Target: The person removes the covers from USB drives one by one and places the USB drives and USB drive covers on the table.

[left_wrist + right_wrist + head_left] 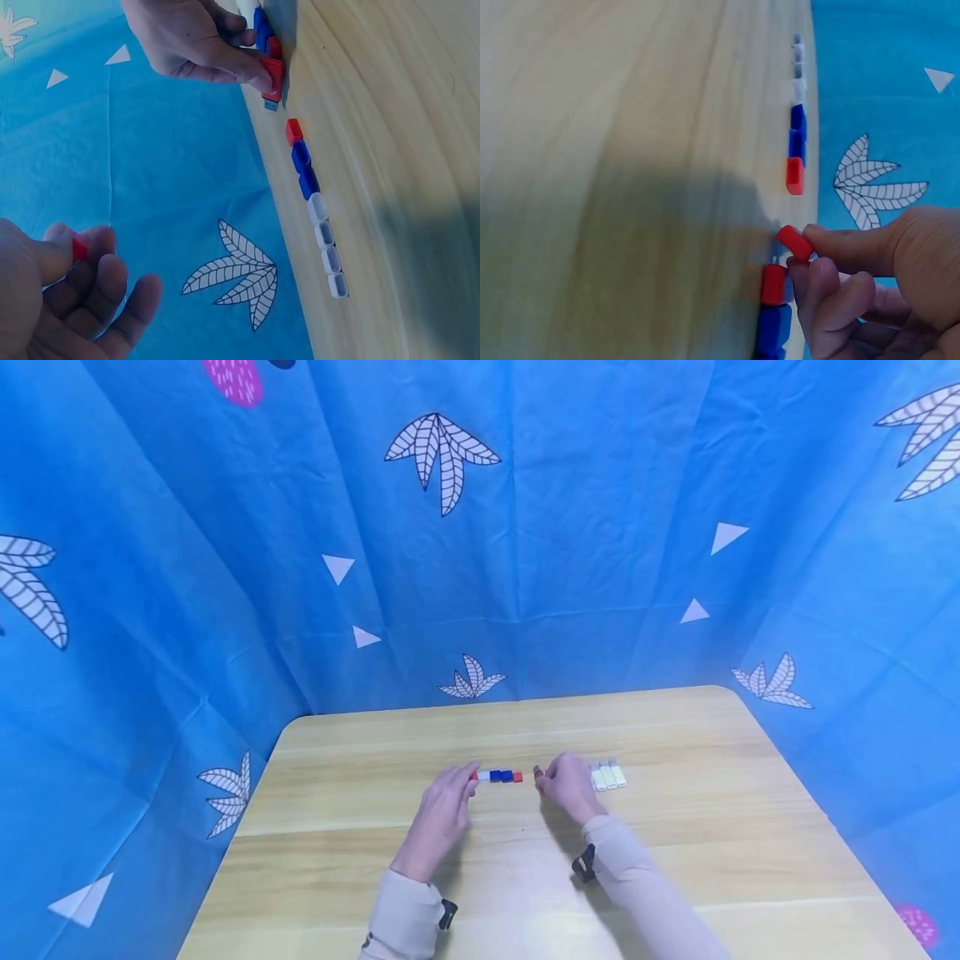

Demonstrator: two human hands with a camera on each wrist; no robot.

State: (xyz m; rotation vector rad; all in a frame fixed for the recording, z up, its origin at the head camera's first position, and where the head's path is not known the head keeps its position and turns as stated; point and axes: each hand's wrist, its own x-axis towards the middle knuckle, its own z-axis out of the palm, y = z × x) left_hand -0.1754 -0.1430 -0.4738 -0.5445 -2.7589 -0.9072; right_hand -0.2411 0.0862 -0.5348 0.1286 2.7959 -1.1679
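My left hand [444,810] pinches a small red cap [79,247] between thumb and fingers, above the table. A red USB stick [273,78] is pinched in my right hand [570,785], its metal plug [271,105] bare. Between the hands lies a row of caps: a red one [294,131], two blue ones [301,156] and several white ones [318,208]. Beside my right hand lie another red stick [774,284] and blue sticks [773,327]. White sticks [608,775] lie further right; my right hand covers part of this row in the head view.
The wood-grain table [360,743] has rounded far corners. A blue patterned cloth [585,527] hangs behind it and along both sides. Black wrist straps [584,863] sit over the light sleeves [637,885].
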